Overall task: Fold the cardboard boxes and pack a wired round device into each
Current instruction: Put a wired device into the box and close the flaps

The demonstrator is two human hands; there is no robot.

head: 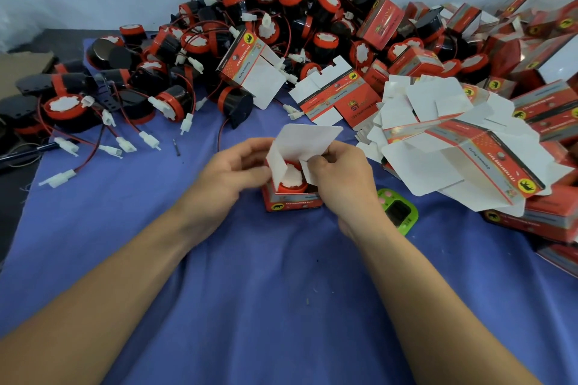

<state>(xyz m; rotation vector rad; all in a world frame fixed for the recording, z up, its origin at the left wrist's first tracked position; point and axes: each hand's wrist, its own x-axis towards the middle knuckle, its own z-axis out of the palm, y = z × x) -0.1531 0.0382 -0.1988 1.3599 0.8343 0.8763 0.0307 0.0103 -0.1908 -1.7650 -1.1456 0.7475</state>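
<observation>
Two forearms in from 6 o'clock over a blue cloth (281, 306), both meeting at one small red box (292, 201) at centre. On its 9 o'clock side, left hand (233, 172) grasping the box, fingers curled, thumb up against the left side flap (276, 162). On its 3 o'clock side, right hand (341, 175) pinching the right side flap (308, 170), fingers curled. Box upright on the cloth, top open, white lid flap (308, 139) standing up at its 12 o'clock edge. Inside, one round device (292, 180), red rim and white face up, showing between the two side flaps. Wire: cannot tell where tucked.

Just beside the right wrist at 3 o'clock: green timer (398, 212) flat on the cloth. At 11 o'clock of the hands: small dark pin (177, 147), alone on the cloth.

Further out at 2 o'clock: fanned heap of flat boxes (453, 141), white insides up. Past it at 3 o'clock: stacked closed boxes (550, 212).

At 12 to 1 o'clock: one more flat carton (331, 97), plus a half-formed carton (250, 72) leaning on the pile.

At 12 o'clock, against a white backdrop: big pile of loose devices (281, 9), black and red, with red-black wires and white plugs tangled. At 9 to 10 o'clock: spread-out devices (68, 106), plugs trailing onto the cloth.
</observation>
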